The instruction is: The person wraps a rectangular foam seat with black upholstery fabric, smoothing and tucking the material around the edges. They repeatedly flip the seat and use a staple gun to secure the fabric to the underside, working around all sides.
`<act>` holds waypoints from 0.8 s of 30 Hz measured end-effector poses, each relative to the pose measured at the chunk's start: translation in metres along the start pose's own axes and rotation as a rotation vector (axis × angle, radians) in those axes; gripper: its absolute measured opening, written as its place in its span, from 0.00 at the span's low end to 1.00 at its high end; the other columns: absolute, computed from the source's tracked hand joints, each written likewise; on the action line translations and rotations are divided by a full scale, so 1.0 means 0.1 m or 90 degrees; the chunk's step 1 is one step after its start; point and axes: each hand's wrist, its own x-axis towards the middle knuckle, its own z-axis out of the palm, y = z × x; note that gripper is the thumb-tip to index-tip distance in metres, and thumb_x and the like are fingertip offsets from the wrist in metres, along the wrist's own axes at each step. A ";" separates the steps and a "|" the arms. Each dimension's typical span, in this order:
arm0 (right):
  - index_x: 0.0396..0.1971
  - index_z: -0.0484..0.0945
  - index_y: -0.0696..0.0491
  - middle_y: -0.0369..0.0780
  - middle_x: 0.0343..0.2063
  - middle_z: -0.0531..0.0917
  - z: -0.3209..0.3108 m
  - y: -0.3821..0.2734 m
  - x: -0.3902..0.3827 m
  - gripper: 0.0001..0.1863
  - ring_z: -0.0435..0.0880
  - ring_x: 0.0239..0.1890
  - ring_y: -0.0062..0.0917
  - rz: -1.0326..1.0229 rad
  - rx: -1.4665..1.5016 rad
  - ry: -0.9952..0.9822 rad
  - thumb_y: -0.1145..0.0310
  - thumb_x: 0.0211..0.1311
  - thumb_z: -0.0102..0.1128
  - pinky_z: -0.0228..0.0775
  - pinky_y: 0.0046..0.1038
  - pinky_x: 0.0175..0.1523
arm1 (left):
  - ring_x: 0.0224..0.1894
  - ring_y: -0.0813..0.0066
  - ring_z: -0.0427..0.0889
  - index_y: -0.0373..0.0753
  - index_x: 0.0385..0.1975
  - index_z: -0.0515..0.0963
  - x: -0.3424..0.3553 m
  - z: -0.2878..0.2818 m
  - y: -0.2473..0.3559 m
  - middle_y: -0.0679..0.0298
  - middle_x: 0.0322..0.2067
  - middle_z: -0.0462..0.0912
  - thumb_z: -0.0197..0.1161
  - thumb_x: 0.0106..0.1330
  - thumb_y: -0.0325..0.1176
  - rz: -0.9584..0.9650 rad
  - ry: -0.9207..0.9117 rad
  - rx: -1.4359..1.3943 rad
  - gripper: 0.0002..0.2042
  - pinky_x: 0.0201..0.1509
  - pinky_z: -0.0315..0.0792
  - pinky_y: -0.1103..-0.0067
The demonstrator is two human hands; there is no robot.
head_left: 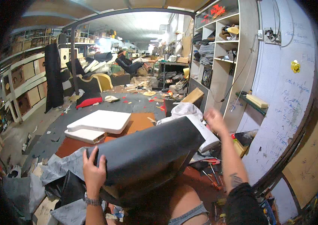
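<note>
A long black upholstered furniture piece (149, 148) lies tilted across my lap, its smooth cover wrapped round the long side. My left hand (94, 168) grips its left end, thumb on the dark face and fingers up at the edge. At the far right end a white panel (204, 133) shows bare. Just beyond that end, my right hand (215, 122) is raised, its fingers curled together; whatever they hold, if anything, cannot be made out. Beyond the black piece, two white padded pieces (99, 122) are stacked on a brown sheet.
Grey and black fabric scraps (61, 187) are heaped at the left. Screwdrivers (213, 176) lie on the floor at the right, near a pale cloth bundle (183, 110). A tall shelf (223, 52) stands by the wall. Farther back, a person (136, 60) reclines among furniture parts.
</note>
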 end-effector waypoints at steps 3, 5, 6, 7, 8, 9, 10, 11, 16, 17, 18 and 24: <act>0.50 0.86 0.54 0.49 0.47 0.89 0.93 0.62 0.11 0.23 0.88 0.52 0.40 0.004 0.032 -0.010 0.48 0.76 0.57 0.77 0.40 0.57 | 0.73 0.33 0.66 0.37 0.63 0.79 -0.12 -0.06 -0.13 0.29 0.71 0.63 0.68 0.70 0.38 0.022 -0.036 -0.016 0.23 0.76 0.63 0.60; 0.48 0.87 0.52 0.53 0.44 0.89 1.12 0.63 -0.06 0.26 0.87 0.51 0.49 -0.011 -0.033 -0.001 0.45 0.76 0.51 0.76 0.45 0.57 | 0.73 0.41 0.69 0.37 0.65 0.79 0.03 -0.17 -0.36 0.36 0.72 0.65 0.65 0.73 0.38 -0.015 -0.052 -0.009 0.22 0.76 0.63 0.63; 0.47 0.87 0.51 0.54 0.43 0.88 1.08 0.52 -0.19 0.27 0.86 0.51 0.53 -0.058 -0.024 0.008 0.44 0.76 0.49 0.76 0.48 0.57 | 0.72 0.46 0.71 0.37 0.65 0.78 0.16 -0.28 -0.50 0.39 0.72 0.68 0.64 0.74 0.38 -0.008 -0.062 -0.028 0.22 0.75 0.64 0.65; 0.48 0.87 0.52 0.56 0.41 0.88 1.01 0.34 -0.39 0.26 0.85 0.51 0.55 -0.013 -0.081 -0.024 0.46 0.76 0.49 0.76 0.49 0.57 | 0.71 0.51 0.73 0.37 0.66 0.78 0.34 -0.39 -0.65 0.43 0.71 0.71 0.63 0.76 0.38 -0.082 -0.114 -0.097 0.22 0.74 0.66 0.68; 0.49 0.86 0.53 0.57 0.40 0.88 0.89 0.12 -0.58 0.25 0.85 0.50 0.56 -0.056 -0.104 -0.002 0.49 0.77 0.48 0.75 0.50 0.57 | 0.70 0.56 0.75 0.37 0.67 0.77 0.52 -0.48 -0.80 0.47 0.69 0.74 0.61 0.77 0.38 -0.146 -0.146 -0.158 0.22 0.72 0.67 0.70; 0.51 0.85 0.55 0.58 0.40 0.88 0.77 -0.09 -0.80 0.25 0.85 0.50 0.57 -0.008 -0.128 -0.021 0.50 0.77 0.47 0.75 0.51 0.58 | 0.68 0.61 0.77 0.36 0.67 0.77 0.68 -0.52 -0.92 0.49 0.68 0.76 0.61 0.78 0.38 -0.139 -0.184 -0.171 0.22 0.71 0.68 0.73; 0.54 0.83 0.56 0.59 0.40 0.87 0.64 -0.26 -0.99 0.26 0.85 0.50 0.57 -0.031 -0.136 -0.026 0.51 0.77 0.46 0.75 0.52 0.58 | 0.67 0.65 0.78 0.36 0.67 0.77 0.83 -0.54 -1.01 0.51 0.67 0.78 0.60 0.79 0.39 -0.145 -0.188 -0.149 0.22 0.69 0.69 0.75; 0.56 0.82 0.58 0.59 0.42 0.87 0.54 -0.36 -1.17 0.26 0.86 0.50 0.57 0.014 -0.135 -0.016 0.52 0.77 0.45 0.75 0.52 0.58 | 0.68 0.58 0.77 0.33 0.66 0.77 0.96 -0.49 -1.05 0.47 0.68 0.77 0.59 0.79 0.41 -0.158 -0.214 -0.152 0.23 0.70 0.69 0.72; 0.63 0.78 0.60 0.58 0.47 0.87 0.31 -0.02 -1.44 0.28 0.86 0.52 0.54 0.095 -0.054 0.065 0.55 0.79 0.43 0.74 0.51 0.61 | 0.77 0.45 0.63 0.37 0.68 0.76 0.66 0.09 -0.19 0.45 0.74 0.67 0.59 0.76 0.48 0.081 -0.145 0.389 0.27 0.79 0.53 0.52; 0.62 0.79 0.59 0.58 0.47 0.87 0.34 0.11 -1.42 0.27 0.86 0.51 0.53 0.078 -0.045 0.087 0.54 0.79 0.43 0.75 0.50 0.59 | 0.77 0.42 0.60 0.40 0.68 0.75 0.47 0.20 0.15 0.46 0.74 0.67 0.61 0.73 0.51 0.173 -0.188 0.357 0.29 0.78 0.49 0.43; 0.62 0.79 0.59 0.58 0.48 0.87 0.37 0.23 -1.39 0.28 0.86 0.52 0.53 0.054 -0.020 0.065 0.54 0.79 0.43 0.75 0.49 0.59 | 0.78 0.41 0.59 0.39 0.68 0.75 0.25 0.35 0.50 0.44 0.73 0.68 0.67 0.68 0.54 0.269 -0.230 0.294 0.34 0.78 0.47 0.42; 0.44 0.82 0.57 0.45 0.31 0.86 0.46 0.52 -1.91 0.18 0.84 0.33 0.41 -0.178 0.217 0.398 0.55 0.78 0.55 0.75 0.42 0.43 | 0.76 0.29 0.57 0.58 0.74 0.68 -0.57 0.96 1.86 0.51 0.75 0.63 0.84 0.43 0.50 0.461 -0.346 0.302 0.51 0.74 0.50 0.34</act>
